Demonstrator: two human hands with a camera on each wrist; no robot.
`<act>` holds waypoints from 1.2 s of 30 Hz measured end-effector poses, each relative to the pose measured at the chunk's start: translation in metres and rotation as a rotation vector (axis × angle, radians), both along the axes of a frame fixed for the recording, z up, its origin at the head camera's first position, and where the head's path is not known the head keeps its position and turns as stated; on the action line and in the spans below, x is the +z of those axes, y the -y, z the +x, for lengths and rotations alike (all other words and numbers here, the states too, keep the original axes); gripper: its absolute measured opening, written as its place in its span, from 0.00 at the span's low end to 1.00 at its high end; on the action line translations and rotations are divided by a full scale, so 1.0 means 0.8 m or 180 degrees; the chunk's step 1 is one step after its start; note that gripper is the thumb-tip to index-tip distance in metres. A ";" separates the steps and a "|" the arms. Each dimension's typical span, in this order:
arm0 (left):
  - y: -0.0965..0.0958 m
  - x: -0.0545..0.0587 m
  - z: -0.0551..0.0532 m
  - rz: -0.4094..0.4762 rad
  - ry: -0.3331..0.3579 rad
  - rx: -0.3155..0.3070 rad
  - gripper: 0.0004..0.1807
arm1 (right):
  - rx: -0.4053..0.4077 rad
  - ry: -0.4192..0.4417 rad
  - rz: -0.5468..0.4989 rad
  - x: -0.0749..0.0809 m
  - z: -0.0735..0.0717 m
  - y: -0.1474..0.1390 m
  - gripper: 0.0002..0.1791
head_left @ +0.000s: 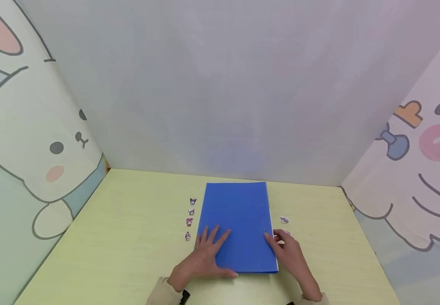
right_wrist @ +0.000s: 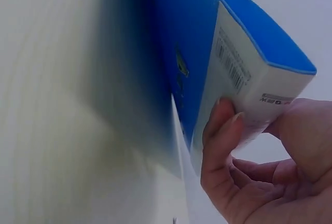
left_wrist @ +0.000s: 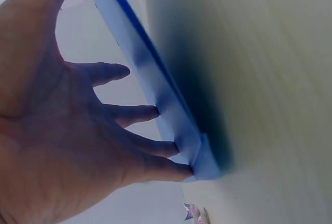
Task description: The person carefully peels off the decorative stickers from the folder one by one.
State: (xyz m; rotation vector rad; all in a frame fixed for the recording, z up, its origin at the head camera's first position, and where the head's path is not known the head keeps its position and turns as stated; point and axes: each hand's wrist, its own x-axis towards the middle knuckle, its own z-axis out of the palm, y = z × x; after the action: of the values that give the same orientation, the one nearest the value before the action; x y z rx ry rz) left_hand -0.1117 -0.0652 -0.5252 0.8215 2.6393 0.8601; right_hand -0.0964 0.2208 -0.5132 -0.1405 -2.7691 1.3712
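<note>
A closed blue file folder [head_left: 239, 207] lies lengthwise before me, its short side nearest me. On its lower left part rests my left hand [head_left: 204, 256], fingers spread and straight; in the left wrist view the fingertips touch the folder [left_wrist: 168, 102]. My right hand [head_left: 290, 254] grips the right edge near the front corner, thumb on the top face. In the right wrist view its curled fingers [right_wrist: 220, 141] reach beneath, against a white label [right_wrist: 233, 63] with a barcode that wraps the spine. There the folder's underside is lifted off the table.
Several small cartoon stickers [head_left: 189, 221] form a column left of the folder. On the right lies another sticker [head_left: 284, 219], with a pink one [head_left: 287, 232] partly hidden by my right hand. A pale wall [head_left: 227, 106] stands behind the light yellow table [head_left: 136, 220], with cartoon-printed panels at both sides.
</note>
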 end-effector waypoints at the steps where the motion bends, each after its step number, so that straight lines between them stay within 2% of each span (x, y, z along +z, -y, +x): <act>1: -0.001 0.001 0.002 -0.0017 0.0005 -0.0013 0.64 | -0.0004 0.0005 -0.0040 0.004 0.000 0.000 0.24; 5: -0.007 0.006 0.009 -0.0014 0.0006 -0.0037 0.64 | -0.0066 0.0034 -0.0170 0.017 0.000 0.001 0.27; 10: -0.022 0.010 0.025 0.0031 -0.0035 0.0018 0.61 | -0.0142 0.0080 -0.0503 0.029 0.001 0.006 0.27; 14: -0.037 0.017 0.036 0.0125 -0.0083 0.0112 0.59 | -0.0164 0.0007 -0.0768 0.040 0.001 0.014 0.24; 19: -0.047 0.021 0.042 0.0187 -0.0226 0.0246 0.58 | -0.0131 -0.0066 -0.0906 0.051 -0.001 0.020 0.20; 24: -0.056 0.020 0.047 0.0205 -0.0199 0.0428 0.58 | -0.0048 -0.0218 -0.1069 0.062 0.000 0.022 0.17; 28: -0.064 0.020 0.052 0.0339 -0.0149 0.0501 0.57 | 0.0037 -0.0440 -0.1189 0.071 0.003 0.023 0.13; 31: -0.067 0.021 0.058 0.0359 -0.0219 0.0508 0.55 | 0.0152 -0.0562 -0.1266 0.078 0.005 0.027 0.12; 36: -0.071 0.020 0.068 0.0308 -0.0484 0.0565 0.51 | 0.0391 -0.0613 -0.1369 0.084 0.004 0.034 0.13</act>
State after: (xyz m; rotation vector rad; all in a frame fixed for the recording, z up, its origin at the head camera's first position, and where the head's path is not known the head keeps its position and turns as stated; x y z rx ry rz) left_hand -0.0576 -0.0086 -0.5091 0.7086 2.8577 1.0142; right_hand -0.0935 0.1934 -0.4463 0.1427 -2.3276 1.8826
